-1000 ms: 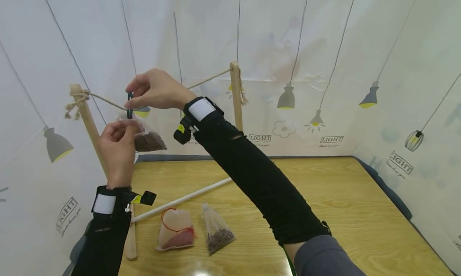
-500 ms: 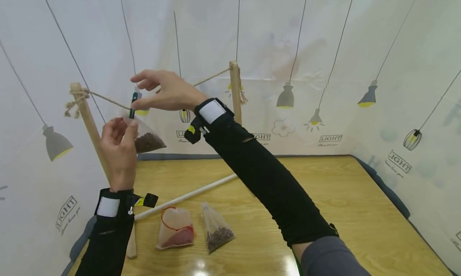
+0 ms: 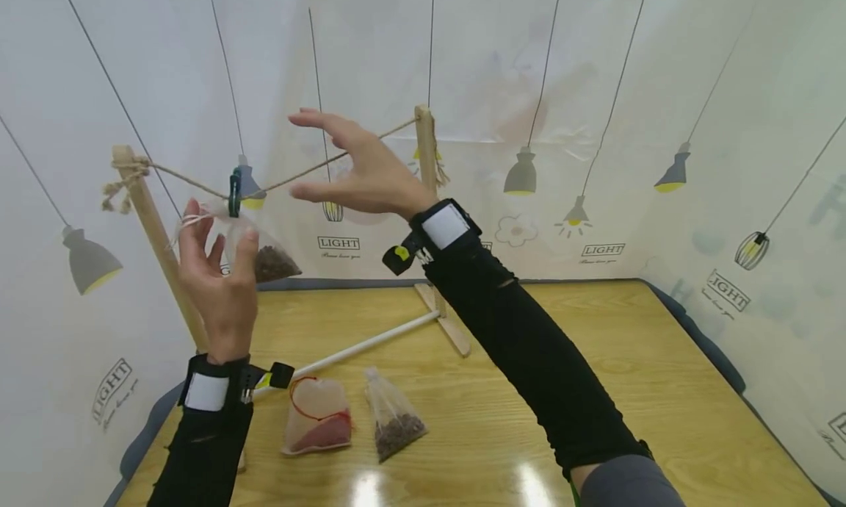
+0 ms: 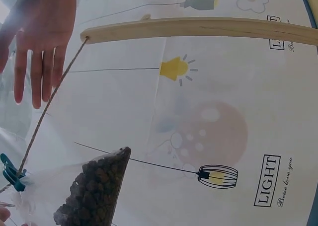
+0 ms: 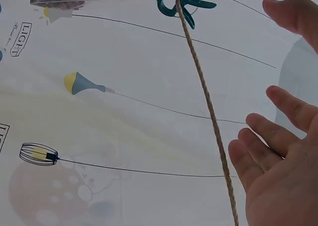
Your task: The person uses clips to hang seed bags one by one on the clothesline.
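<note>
A teal clothespin (image 3: 234, 192) grips the sagging rope (image 3: 300, 175) and the top of a sheer drawstring bag (image 4: 92, 191). Dark coarse bits fill the bag's lower corner, and it hangs tilted below the rope. My left hand (image 3: 221, 290) is right at the bag's top, its thumb and fingers spread apart around it, with white drawstrings beside the index finger. To the right, my right hand (image 3: 373, 170) is apart from the clothespin, fingers straight and thumb wide. In the right wrist view, the clothespin's handles (image 5: 198, 6) stick out beside the rope with no fingers on them.
Wooden posts (image 3: 426, 143) hold up the rope's ends, joined low down by a white bar (image 3: 370, 343). On the wooden table (image 3: 562, 360) lie a pinkish bag with a red cord (image 3: 319, 419) and another sheer bag of dark bits (image 3: 396, 419). Printed sheets (image 3: 595, 66) enclose the table.
My right hand has let go of the clothespin and moved right, its fingers spreading. My left fingers have loosened from the bag's top. The bag now hangs from the clothespin on the rope.
</note>
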The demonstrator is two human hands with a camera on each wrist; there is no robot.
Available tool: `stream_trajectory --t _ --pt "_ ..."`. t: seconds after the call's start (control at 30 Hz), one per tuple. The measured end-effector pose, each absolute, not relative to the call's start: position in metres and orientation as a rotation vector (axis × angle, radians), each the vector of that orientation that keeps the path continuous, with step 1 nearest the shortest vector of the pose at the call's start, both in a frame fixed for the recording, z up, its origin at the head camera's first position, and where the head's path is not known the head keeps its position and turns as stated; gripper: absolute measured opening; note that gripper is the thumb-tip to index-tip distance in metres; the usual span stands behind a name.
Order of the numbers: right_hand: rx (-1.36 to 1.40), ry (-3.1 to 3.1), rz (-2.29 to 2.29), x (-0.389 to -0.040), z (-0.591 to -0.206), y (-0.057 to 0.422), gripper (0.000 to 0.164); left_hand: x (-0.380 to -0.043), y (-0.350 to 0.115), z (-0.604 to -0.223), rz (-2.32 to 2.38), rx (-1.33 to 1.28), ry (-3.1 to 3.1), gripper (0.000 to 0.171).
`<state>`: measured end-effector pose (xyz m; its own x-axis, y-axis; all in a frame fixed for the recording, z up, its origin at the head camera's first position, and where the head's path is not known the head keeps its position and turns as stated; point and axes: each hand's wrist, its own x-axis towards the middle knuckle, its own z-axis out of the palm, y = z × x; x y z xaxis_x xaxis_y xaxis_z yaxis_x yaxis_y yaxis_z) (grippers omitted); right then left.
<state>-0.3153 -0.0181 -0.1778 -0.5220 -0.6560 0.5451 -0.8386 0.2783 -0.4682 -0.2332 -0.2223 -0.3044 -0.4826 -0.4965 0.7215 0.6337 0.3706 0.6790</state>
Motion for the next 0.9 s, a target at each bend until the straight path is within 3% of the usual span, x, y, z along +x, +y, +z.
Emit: stream_trajectory --t 0.13,0.33,0.9 --pt "1.392 -2.187 1.159 -0.311 -0.182 0.002 0.084 -0.228 -0.216 -0.305 -1.307 -0.154 -1.557 0.071" --pt "1.373 -2.124 1.236 -0.306 -0.194 0.03 0.082 -0.215 -0.206 -0.299 -1.289 -0.162 -1.518 0.072" --pt "1.142 -2.191 1.343 -0.302 -0.263 0.122 0.085 -0.192 -0.216 -0.285 -1.165 -0.138 -1.346 0.051"
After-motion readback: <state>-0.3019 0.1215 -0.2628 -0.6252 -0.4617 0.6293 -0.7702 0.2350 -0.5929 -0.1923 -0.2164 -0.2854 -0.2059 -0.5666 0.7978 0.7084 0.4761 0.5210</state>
